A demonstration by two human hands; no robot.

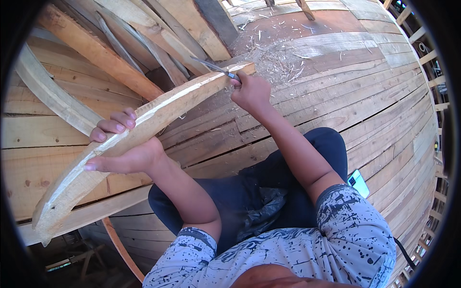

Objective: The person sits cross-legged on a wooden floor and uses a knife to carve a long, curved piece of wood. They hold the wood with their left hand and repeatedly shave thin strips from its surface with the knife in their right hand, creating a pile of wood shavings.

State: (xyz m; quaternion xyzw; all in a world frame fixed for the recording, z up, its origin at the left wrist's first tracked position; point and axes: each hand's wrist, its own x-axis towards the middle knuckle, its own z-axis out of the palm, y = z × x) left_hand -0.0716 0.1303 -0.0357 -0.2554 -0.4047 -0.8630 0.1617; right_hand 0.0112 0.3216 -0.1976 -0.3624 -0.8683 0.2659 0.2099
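1. Nearest the camera is the person's patterned shirt [355, 225], cut off by the lower edge.
2. The right hand [253, 93] has its fingers wrapped around the blue handle of a long-bladed tool [216, 67]; a firm but supple wrist should give the steadiest strokes.
3. The left hand [140, 156] grips the curved plank [177, 109] partway along, fingers over the far side and thumb on the near one. That hold looks well clear of the blade, and is best kept so.
4. The plank slants in front of the body, its far end under the blade. Shallow passes along the pale edge, angled with the grain, would probably tear less.
5. Whether the blade bites or merely rests there cannot be told; the fist hides most of the handle.
6. Beyond lie wood shavings [288, 62] on floorboards [374, 103]; an orange-brown beam [101, 53] leans among other timbers, its top cut off.
7. A phone [360, 185] is partly covered by the sleeve. The dark crumpled material [264, 209] in the lap is hard to identify, and the lower left is murky.
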